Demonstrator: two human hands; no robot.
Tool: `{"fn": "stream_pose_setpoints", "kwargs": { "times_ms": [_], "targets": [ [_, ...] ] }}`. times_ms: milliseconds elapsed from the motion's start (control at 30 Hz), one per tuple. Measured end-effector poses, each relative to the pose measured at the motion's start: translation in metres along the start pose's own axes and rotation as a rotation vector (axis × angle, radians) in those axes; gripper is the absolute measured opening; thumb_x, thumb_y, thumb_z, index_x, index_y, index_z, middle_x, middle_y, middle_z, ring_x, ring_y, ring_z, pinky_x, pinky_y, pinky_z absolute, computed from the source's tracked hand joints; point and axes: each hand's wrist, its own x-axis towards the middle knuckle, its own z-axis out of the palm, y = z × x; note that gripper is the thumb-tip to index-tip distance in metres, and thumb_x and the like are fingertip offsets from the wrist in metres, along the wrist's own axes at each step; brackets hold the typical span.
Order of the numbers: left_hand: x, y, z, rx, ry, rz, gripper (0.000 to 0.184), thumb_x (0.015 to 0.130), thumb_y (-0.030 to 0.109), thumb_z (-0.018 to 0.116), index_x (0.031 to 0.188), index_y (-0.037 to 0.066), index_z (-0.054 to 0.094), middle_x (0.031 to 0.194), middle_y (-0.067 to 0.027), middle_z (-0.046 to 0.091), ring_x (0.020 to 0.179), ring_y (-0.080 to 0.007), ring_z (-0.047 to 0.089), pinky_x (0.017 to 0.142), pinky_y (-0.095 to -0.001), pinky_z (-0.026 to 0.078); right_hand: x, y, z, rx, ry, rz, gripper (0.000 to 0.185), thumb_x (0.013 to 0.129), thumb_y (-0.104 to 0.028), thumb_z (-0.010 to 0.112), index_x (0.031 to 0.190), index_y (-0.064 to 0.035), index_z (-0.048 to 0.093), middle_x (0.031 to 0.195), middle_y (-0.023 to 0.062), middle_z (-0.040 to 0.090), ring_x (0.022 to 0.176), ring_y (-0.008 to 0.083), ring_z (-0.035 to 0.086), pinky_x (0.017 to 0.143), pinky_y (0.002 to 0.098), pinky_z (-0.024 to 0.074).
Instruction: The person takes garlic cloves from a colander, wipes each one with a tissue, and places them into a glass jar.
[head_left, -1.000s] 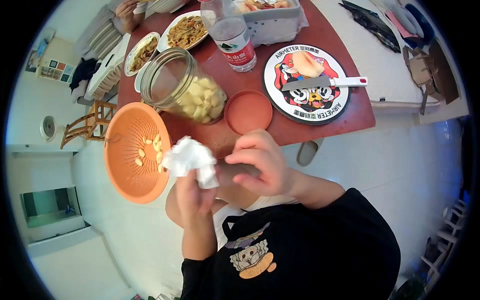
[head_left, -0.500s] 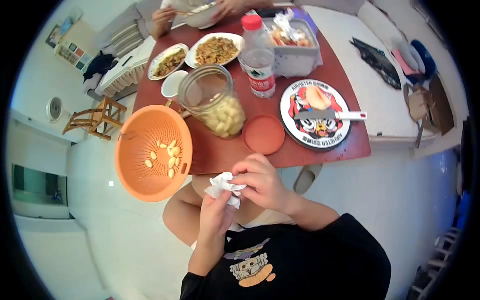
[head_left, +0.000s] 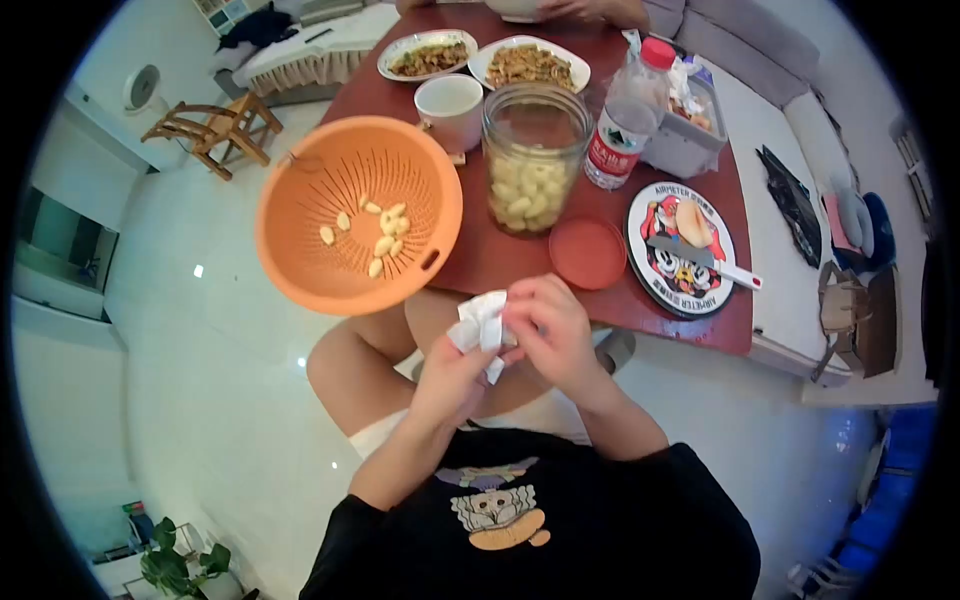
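Note:
Over my lap, just off the table's near edge, both hands work on a crumpled white tissue point(head_left: 478, 322). My left hand point(head_left: 448, 382) grips it from below, thumb on top. My right hand point(head_left: 552, 335) pinches its right side with bent fingers; whether anything is wrapped inside is hidden. Left of them, an orange colander point(head_left: 300, 245) holds several peeled garlic cloves point(head_left: 388, 243). An open glass jar point(head_left: 537, 165), partly filled with garlic cloves, stands upright behind a round red lid point(head_left: 588, 253) on the table.
A cartoon-printed plate point(head_left: 650, 275) bears a knife point(head_left: 705, 262) and a pale fruit piece point(head_left: 692, 222). Behind are a water bottle point(head_left: 622, 130), a grey bin point(head_left: 690, 152), a white cup point(head_left: 449, 112) and two food dishes point(head_left: 480, 62). Another person's hand point(head_left: 590, 10) shows at the far side.
My view has shifted, so the table things appear farther right and the colander higher. Both hands still hold the tissue, now more tightly bunched between them.

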Motion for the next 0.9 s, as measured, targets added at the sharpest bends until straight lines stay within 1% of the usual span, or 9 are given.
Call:
{"fn": "stream_pose_setpoints", "kwargs": {
  "times_ms": [33, 167, 200, 333, 500, 533, 633, 767, 900],
  "targets": [
    [-0.004, 0.006, 0.008, -0.053, 0.024, -0.029, 0.035, 0.091, 0.003, 0.048, 0.126, -0.001, 0.043, 0.119, -0.0100, 0.053, 0.108, -0.0206, 0.055, 0.092, -0.0371, 0.048, -0.002, 0.002, 0.002, 0.044, 0.029, 0.049, 0.009, 0.074, -0.003, 0.064, 0.082, -0.0016, 0.062, 0.083, 0.0088, 0.059, 0.075, 0.0279, 0.055, 0.066, 0.0349, 0.0444],
    [-0.005, 0.013, 0.005, -0.101, -0.009, -0.117, 0.034, 0.091, 0.005, 0.050, 0.124, -0.002, 0.044, 0.118, -0.0120, 0.054, 0.104, -0.0230, 0.058, 0.091, -0.0358, 0.048, -0.005, 0.000, 0.005, 0.703, 0.103, 0.640, 0.012, 0.080, -0.002, 0.060, 0.091, 0.0012, 0.063, 0.083, 0.0070, 0.062, 0.074, 0.0179, 0.058, 0.068, 0.0296, 0.0460],
    [-0.006, 0.015, 0.006, -0.117, -0.004, -0.129, 0.033, 0.091, 0.006, 0.050, 0.123, -0.002, 0.044, 0.117, -0.0124, 0.055, 0.103, -0.0233, 0.058, 0.091, -0.0353, 0.049, -0.005, 0.006, 0.007, 0.683, 0.083, 0.612, 0.015, 0.080, -0.003, 0.061, 0.095, 0.0025, 0.062, 0.086, 0.0072, 0.061, 0.075, 0.0147, 0.057, 0.069, 0.0272, 0.0460],
    [-0.003, 0.006, -0.009, -0.040, 0.026, -0.091, 0.028, 0.091, 0.006, 0.050, 0.118, -0.003, 0.048, 0.112, -0.0135, 0.057, 0.096, -0.0215, 0.061, 0.085, -0.0325, 0.051, -0.001, 0.003, 0.004, 0.219, -0.069, 0.134, 0.016, 0.078, -0.004, 0.063, 0.093, 0.0015, 0.063, 0.086, 0.0088, 0.058, 0.073, 0.0168, 0.056, 0.066, 0.0279, 0.0460],
    [0.000, 0.000, -0.015, 0.235, -0.014, -0.055, 0.025, 0.091, 0.008, 0.050, 0.113, -0.003, 0.051, 0.099, -0.0112, 0.062, 0.089, -0.0200, 0.062, 0.079, -0.0324, 0.053, 0.001, 0.003, 0.001, 0.034, -0.111, 0.077, 0.010, 0.076, -0.005, 0.063, 0.084, 0.0003, 0.061, 0.080, 0.0122, 0.057, 0.069, 0.0250, 0.058, 0.061, 0.0322, 0.0458],
    [0.000, -0.003, -0.009, 0.282, 0.001, -0.017, 0.022, 0.094, 0.012, 0.047, 0.110, -0.003, 0.053, 0.089, -0.0098, 0.063, 0.082, -0.0181, 0.063, 0.075, -0.0297, 0.051, 0.000, 0.005, 0.002, -0.021, -0.100, 0.048, 0.009, 0.077, -0.006, 0.063, 0.084, 0.0000, 0.061, 0.078, 0.0126, 0.057, 0.068, 0.0262, 0.058, 0.059, 0.0332, 0.0457],
    [0.002, -0.003, -0.015, 0.367, -0.135, 0.033, 0.021, 0.095, 0.010, 0.043, 0.107, -0.004, 0.053, 0.089, -0.0106, 0.064, 0.080, -0.0161, 0.062, 0.074, -0.0283, 0.051, -0.001, 0.008, 0.004, -0.037, -0.042, 0.052, 0.010, 0.078, -0.010, 0.063, 0.082, -0.0009, 0.061, 0.073, 0.0141, 0.056, 0.066, 0.0286, 0.058, 0.057, 0.0357, 0.0450],
    [0.001, -0.006, -0.017, 0.192, 0.001, -0.029, 0.023, 0.096, 0.010, 0.040, 0.113, -0.002, 0.050, 0.082, -0.0066, 0.061, 0.072, -0.0136, 0.058, 0.067, -0.0257, 0.048, -0.001, 0.008, 0.003, -0.038, -0.006, -0.079, 0.016, 0.078, -0.014, 0.064, 0.088, -0.0016, 0.062, 0.079, 0.0132, 0.056, 0.066, 0.0284, 0.058, 0.058, 0.0350, 0.0461],
    [0.004, -0.005, -0.024, 0.224, 0.022, -0.044, 0.018, 0.095, 0.015, 0.036, 0.099, 0.005, 0.050, 0.072, -0.0013, 0.048, 0.056, -0.0087, 0.041, 0.049, -0.0213, 0.031, 0.007, -0.008, 0.007, -0.126, -0.227, -0.038, 0.022, 0.078, -0.023, 0.065, 0.088, -0.0037, 0.060, 0.078, 0.0110, 0.054, 0.070, 0.0281, 0.057, 0.057, 0.0366, 0.0452]
  ]
}}
